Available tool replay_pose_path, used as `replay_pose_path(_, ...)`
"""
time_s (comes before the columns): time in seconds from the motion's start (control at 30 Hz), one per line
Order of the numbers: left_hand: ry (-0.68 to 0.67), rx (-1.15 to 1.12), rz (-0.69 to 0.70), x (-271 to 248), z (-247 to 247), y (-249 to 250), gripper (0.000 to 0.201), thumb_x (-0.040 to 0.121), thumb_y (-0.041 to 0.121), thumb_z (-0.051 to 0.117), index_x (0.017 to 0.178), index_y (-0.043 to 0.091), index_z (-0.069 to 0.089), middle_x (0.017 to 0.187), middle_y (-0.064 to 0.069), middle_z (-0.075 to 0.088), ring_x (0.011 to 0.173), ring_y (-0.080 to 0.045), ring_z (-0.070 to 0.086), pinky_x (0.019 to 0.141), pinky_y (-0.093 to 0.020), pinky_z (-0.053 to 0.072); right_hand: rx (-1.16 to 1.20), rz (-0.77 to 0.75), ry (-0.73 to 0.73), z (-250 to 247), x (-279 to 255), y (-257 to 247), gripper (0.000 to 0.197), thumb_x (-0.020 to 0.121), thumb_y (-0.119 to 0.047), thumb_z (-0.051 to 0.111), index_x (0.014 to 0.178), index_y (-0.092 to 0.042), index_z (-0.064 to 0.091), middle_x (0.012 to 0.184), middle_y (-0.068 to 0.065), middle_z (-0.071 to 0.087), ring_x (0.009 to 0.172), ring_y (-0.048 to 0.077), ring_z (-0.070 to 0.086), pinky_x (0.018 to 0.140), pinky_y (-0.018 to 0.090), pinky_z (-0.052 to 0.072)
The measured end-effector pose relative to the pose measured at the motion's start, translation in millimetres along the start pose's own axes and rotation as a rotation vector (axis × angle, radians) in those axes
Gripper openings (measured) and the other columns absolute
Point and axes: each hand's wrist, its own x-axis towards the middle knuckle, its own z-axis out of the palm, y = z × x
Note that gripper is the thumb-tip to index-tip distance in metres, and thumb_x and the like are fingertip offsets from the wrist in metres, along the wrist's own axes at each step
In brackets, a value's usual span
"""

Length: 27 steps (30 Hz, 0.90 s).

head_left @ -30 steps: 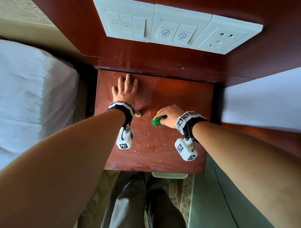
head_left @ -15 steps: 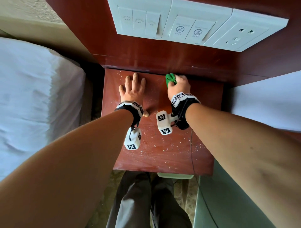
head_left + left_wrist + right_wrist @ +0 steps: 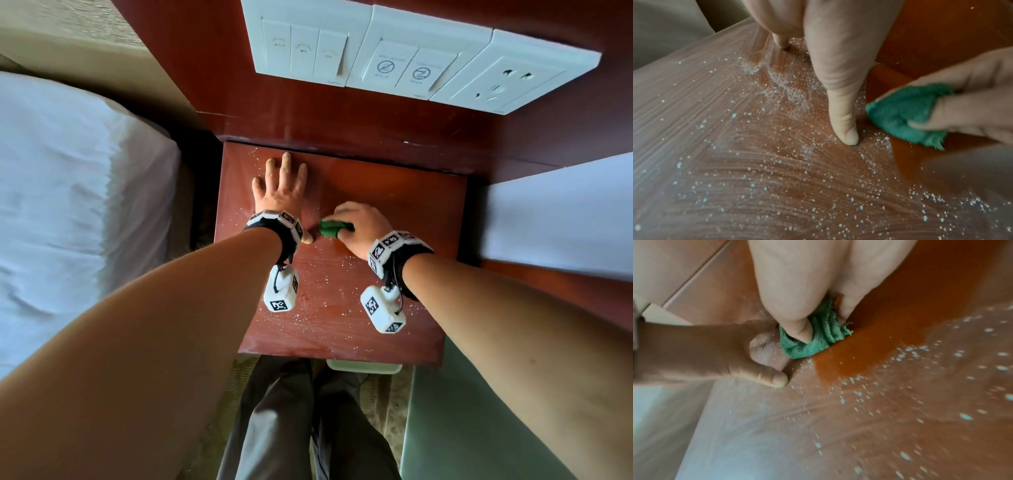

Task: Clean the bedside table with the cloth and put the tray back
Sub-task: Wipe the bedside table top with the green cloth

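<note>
The red-brown bedside table (image 3: 404,202) is speckled with white crumbs (image 3: 764,188) over its left and front parts. My left hand (image 3: 282,186) lies flat on the back left of the top, fingers straight, thumb (image 3: 844,129) pressed down. My right hand (image 3: 359,226) grips a bunched green cloth (image 3: 334,229) and presses it on the table's middle, right beside the left thumb. The cloth (image 3: 809,340) shows between thumb and fingers in the right wrist view, and as a teal wad (image 3: 904,113) in the left wrist view. A pale tray edge (image 3: 363,366) peeks out below the table's front edge.
A white bed (image 3: 68,212) lies to the left and white bedding (image 3: 561,219) to the right. A wooden panel with white switches and a socket (image 3: 411,65) rises behind the table. My legs (image 3: 301,428) stand before the front edge.
My right hand swept the cloth from the table's middle up to the back edge, then drew it back to the middle beside the left thumb. The left hand stayed flat in place.
</note>
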Motion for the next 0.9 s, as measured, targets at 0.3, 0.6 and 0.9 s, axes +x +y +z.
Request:
replay_pose_path(0.3, 0.05, -0.085, 0.058, -10.4, -5.2, -23.3, 0.147, 0.049, 0.062, 0.087, 0.154, 0.02, -0.006, 0.161, -0.006, -0.014, 0.148, -0.034, -0.01, 0.118, -0.056, 0.008, 0.089, 0.196, -0.207, -19.9, -1.2, -11.6, 0.033, 0.082, -0.015, 0.06, 0.108, -0.031, 0.073, 0.105, -0.008, 0.073, 0.09, 0.008, 0.066, 0.077, 0.018, 0.051)
replay_pose_path(0.6, 0.053, 0.047, 0.059, -19.0, 10.5, -76.2, 0.155, 0.041, 0.069, 0.085, 0.154, 0.017, -0.008, 0.16, -0.01, -0.016, 0.147, -0.038, -0.011, 0.119, -0.055, 0.011, 0.196, 0.533, 0.495, -28.2, 40.2, -15.6, 0.034, 0.089, -0.021, 0.055, 0.121, -0.013, 0.065, 0.121, 0.014, 0.061, 0.112, 0.033, 0.057, 0.086, 0.03, 0.042)
replay_pose_path(0.9, 0.043, 0.14, 0.032, -16.6, 12.5, -71.7, 0.155, 0.045, 0.065, 0.086, 0.154, 0.015, -0.013, 0.159, -0.012, -0.02, 0.147, -0.039, -0.011, 0.121, -0.051, 0.008, 0.203, 0.601, 0.518, -15.0, 65.3, -30.9, 0.032, 0.092, -0.021, 0.055, 0.122, -0.015, 0.064, 0.129, 0.007, 0.056, 0.114, 0.027, 0.057, 0.093, 0.028, 0.043)
